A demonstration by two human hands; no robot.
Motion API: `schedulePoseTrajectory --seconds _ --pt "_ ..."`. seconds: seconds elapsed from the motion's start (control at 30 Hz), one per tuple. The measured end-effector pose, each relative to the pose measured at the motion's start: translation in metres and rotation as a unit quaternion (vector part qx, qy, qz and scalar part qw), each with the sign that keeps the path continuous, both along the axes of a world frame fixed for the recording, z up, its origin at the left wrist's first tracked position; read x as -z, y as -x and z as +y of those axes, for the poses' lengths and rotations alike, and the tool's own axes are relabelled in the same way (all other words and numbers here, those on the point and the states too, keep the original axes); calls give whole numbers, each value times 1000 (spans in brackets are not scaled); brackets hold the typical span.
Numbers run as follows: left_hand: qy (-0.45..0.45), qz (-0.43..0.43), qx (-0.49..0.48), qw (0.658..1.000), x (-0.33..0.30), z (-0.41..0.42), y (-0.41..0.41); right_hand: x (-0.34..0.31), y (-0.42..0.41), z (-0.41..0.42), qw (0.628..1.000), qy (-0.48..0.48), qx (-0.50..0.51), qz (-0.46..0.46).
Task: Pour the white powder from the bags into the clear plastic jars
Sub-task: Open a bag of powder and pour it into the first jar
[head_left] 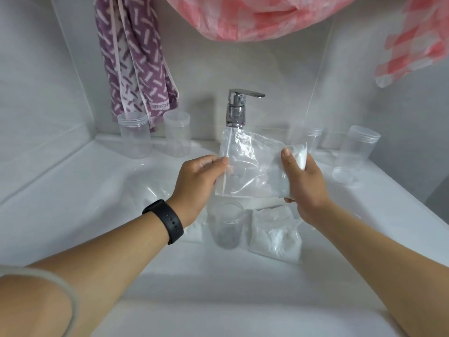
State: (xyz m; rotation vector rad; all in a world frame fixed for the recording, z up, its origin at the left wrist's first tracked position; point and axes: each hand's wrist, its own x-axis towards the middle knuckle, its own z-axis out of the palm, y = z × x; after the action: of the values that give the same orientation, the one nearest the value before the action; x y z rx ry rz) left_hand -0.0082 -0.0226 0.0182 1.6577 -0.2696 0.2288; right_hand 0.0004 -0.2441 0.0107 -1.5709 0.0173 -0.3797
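Partly powder (300, 155) behind right hand (307, 183)

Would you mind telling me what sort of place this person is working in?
Most likely a bathroom or washroom: a chrome tap stands at the back of a white basin, and a purple patterned towel hangs on the wall above the clear jars.

Purple towel (136, 66) (pale dashes), black wristband (167, 221)
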Motion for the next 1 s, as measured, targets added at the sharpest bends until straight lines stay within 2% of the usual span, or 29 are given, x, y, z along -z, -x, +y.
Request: schedulePoseTrajectory --seconds 0.07,0.17,0.3,0.53,1.0 --pt "-7 -11 -9 1000 0 -1 3 -2 0 -5 1000 21 11 -10" --pt "-64 -51 -10 997 2 -3 4 -4 0 -16 998 60 21 -24" --pt "-56 -7 3 998 6 1 -2 -1 4 -18 995 100 27 -13" --pt "-101 34 51 993 11 10 -10 8 2 -14 992 120 43 0" --pt "-93 28 7 995 21 2 -23 13 -17 -21 983 172 55 -17"
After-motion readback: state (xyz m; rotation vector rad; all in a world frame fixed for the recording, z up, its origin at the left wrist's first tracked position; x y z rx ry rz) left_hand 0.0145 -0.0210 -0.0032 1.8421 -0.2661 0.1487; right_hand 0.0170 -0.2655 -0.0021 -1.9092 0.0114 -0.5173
